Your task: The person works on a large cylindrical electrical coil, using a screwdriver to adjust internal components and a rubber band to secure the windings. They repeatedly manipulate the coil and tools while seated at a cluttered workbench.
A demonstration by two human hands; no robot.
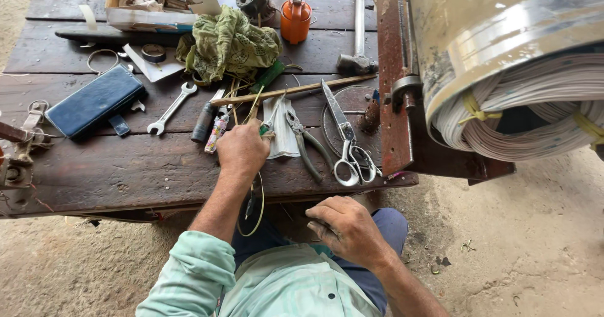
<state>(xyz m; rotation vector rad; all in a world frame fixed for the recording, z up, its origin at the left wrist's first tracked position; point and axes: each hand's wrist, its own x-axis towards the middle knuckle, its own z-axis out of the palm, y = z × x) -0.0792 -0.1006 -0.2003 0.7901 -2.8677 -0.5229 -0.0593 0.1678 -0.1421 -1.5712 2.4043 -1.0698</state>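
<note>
My left hand [242, 151] reaches onto the dark wooden bench [126, 166] and closes around a small green-handled tool [264, 128] beside a white cloth [282, 134]. A thin wire loop [257, 210] hangs down from that hand over the bench edge. My right hand [345, 229] rests on my lap below the bench, fingers curled, with nothing visible in it. Pliers [305, 142] and large scissors [345, 141] lie just right of my left hand. A long wooden stick [296, 90] lies across the bench above them.
A spanner [171, 107], a blue wallet-like case [94, 101], a green rag [229, 43], an orange oil can [295, 18], a hammer [358, 33] and a cardboard box [151, 2] crowd the bench. A big coil of pale wire [522, 112] on a rusty frame [393, 84] stands at right.
</note>
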